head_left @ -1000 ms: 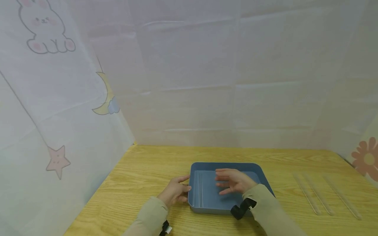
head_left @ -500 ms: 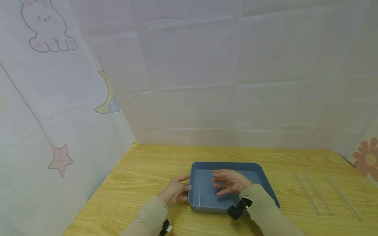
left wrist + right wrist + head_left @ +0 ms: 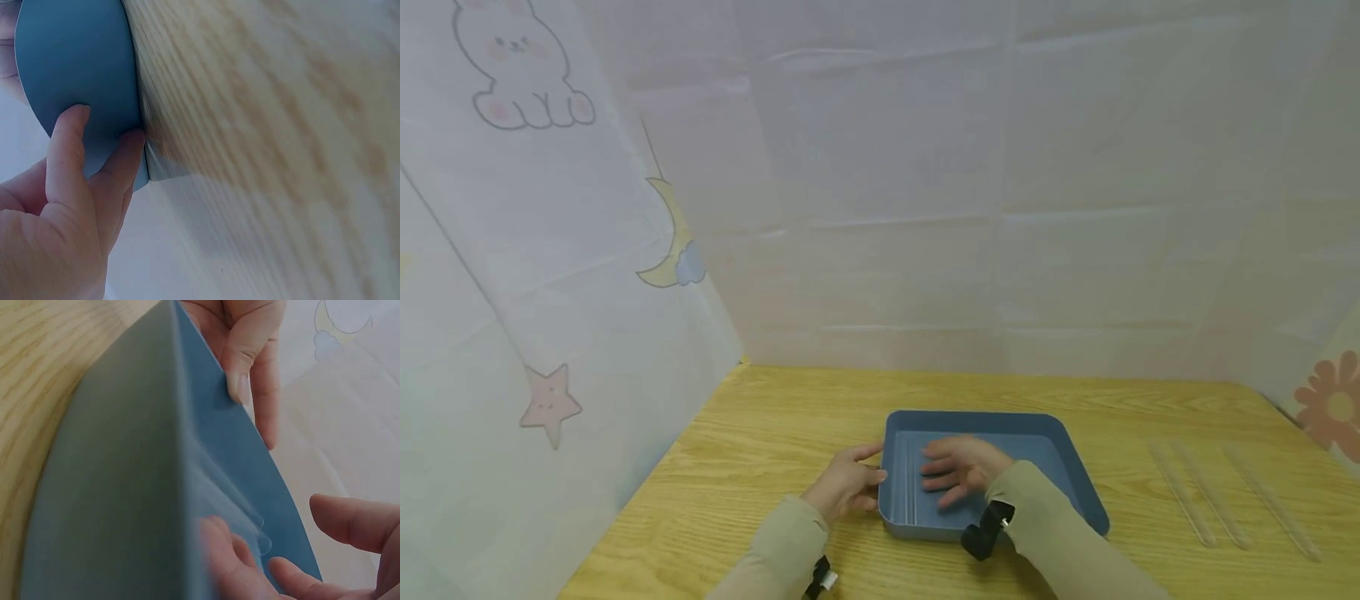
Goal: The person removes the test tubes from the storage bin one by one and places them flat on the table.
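Blue tray (image 3: 1048, 454) on the bench's (image 3: 790, 417) near side; my left hand (image 3: 844, 487) pinches its left rim. My right hand (image 3: 962, 469), loosely spread, holds nothing over it, beside clear strips (image 3: 912, 492).

The right hand (image 3: 958, 471) spreads its fingers beside the left hand (image 3: 842, 485).

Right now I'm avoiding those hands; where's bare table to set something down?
Bare table: left of the left hand, to the table's left edge; and behind the tray, up to the sheet. Crowded: the tray's left end, with clear sticks inside and the right hand near; and the table's right side, with three more sticks.
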### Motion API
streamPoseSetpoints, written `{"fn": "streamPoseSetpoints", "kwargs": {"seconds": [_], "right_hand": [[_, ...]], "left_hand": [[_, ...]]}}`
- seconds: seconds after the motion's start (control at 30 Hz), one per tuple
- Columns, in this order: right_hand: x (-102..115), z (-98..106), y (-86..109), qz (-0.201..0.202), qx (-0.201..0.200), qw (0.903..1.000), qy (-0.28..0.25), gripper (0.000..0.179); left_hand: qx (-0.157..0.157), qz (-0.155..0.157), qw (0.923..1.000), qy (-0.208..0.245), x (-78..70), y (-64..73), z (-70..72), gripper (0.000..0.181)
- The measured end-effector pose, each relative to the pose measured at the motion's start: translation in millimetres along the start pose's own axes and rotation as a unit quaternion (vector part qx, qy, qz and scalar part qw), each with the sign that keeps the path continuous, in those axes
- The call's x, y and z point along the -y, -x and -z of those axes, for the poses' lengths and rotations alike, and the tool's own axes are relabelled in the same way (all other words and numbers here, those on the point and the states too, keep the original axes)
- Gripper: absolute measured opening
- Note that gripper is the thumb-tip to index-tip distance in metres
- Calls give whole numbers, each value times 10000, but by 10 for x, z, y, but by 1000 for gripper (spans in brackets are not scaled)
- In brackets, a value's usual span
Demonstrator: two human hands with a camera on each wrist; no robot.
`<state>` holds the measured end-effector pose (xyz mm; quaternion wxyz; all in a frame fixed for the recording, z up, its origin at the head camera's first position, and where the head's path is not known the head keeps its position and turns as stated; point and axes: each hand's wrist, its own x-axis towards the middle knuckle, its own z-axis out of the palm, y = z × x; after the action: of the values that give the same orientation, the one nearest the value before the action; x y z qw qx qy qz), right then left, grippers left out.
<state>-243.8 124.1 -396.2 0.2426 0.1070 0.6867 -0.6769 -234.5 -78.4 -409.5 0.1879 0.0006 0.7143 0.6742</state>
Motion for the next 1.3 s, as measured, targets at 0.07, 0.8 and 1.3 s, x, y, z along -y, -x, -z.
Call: {"fn": "streamPoseSetpoints", "kwargs": {"seconds": [0.07,0.8,1.3], "right_hand": [[16,-29,-14,-61,48,10000,6,59],[115,-233,-114,-367,102,9984,426,53],[138,-390,-179,-325,61,9970,699,53]], "left_hand": [[-11,9,10000,-19,-4,3,1,55],[88,25,9999,67,-21,18,-13,54],[94,-42,9999,33,6,6,21,54]]}}
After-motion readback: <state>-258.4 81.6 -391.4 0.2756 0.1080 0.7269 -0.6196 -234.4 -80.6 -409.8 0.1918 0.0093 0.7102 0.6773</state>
